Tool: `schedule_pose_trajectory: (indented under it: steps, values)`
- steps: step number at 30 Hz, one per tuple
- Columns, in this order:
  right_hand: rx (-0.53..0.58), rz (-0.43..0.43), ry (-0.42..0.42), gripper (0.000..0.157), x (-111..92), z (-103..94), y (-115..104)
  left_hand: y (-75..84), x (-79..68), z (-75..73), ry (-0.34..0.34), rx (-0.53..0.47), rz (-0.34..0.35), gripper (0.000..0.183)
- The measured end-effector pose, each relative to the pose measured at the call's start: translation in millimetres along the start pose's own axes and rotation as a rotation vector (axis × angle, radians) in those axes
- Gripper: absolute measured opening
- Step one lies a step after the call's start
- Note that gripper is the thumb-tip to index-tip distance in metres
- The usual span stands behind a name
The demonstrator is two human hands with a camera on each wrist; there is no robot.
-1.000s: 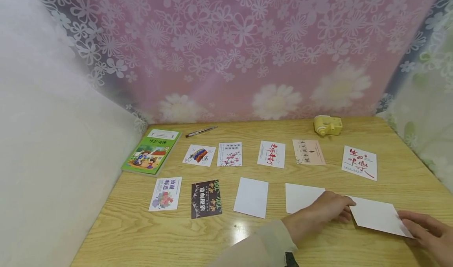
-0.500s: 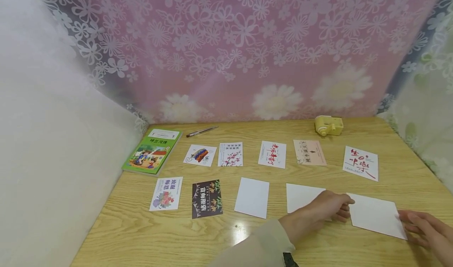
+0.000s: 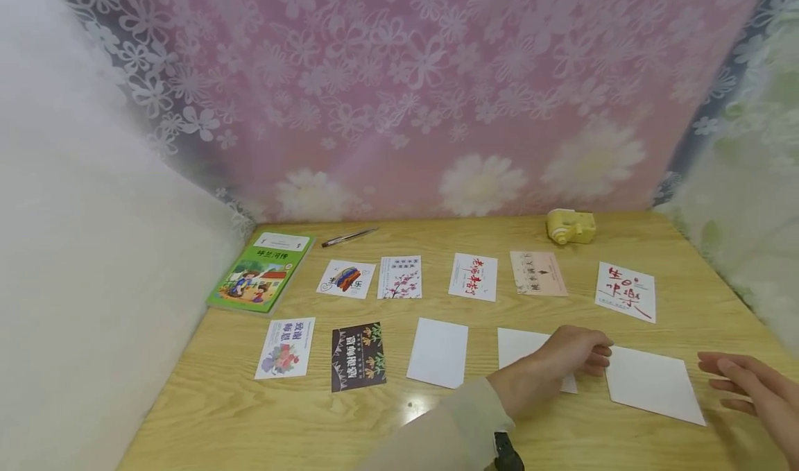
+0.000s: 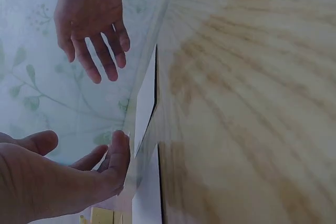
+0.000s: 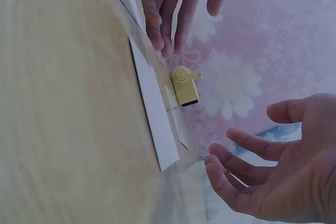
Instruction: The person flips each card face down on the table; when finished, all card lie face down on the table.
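With laying apparently done, left hand (image 3: 578, 348) (ten o'clock) and right hand (image 3: 757, 388) (three) flank the rightmost blank card (image 3: 655, 386), grips apart, withdrawal seemingly due.

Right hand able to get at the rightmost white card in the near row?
Probably yes. The right hand sits just off the right edge of the white card, with nothing visible between them. The left hand is by the opposite edge, out of the way.
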State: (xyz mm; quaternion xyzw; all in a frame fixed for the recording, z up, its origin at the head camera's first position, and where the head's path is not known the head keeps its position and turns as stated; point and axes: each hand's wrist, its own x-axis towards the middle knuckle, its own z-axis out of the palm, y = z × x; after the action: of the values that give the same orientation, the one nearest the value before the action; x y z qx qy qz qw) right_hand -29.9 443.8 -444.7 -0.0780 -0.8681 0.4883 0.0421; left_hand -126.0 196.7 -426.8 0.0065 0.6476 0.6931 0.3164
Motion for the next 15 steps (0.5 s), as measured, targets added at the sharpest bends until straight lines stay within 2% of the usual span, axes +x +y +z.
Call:
schedule_pose_trajectory:
  steps: [4, 8, 11, 13, 15]
  values:
    - [0.143, -0.057, -0.021, 0.041, 10, -3.5, -7, 7.6, 12.9, -4.7, 0.008, -0.017, 0.031, 0.02]
    - [0.473, -0.128, -0.129, 0.04, 29, -4.6, -13, 15.7, 30.0, -14.3, -0.001, -0.03, 0.086, 0.026]
    - [0.666, -0.138, -0.206, 0.043, 46, -2.7, -19, 20.3, 43.5, -22.1, 0.012, -0.049, 0.115, 0.029]
    - [0.713, -0.115, -0.213, 0.041, 56, 0.0, -21, 23.4, 52.6, -24.7, 0.027, -0.076, 0.125, 0.032]
    - [0.736, -0.082, -0.179, 0.037, 66, 0.9, -22, 27.9, 62.8, -22.7, 0.039, -0.109, 0.145, 0.034]
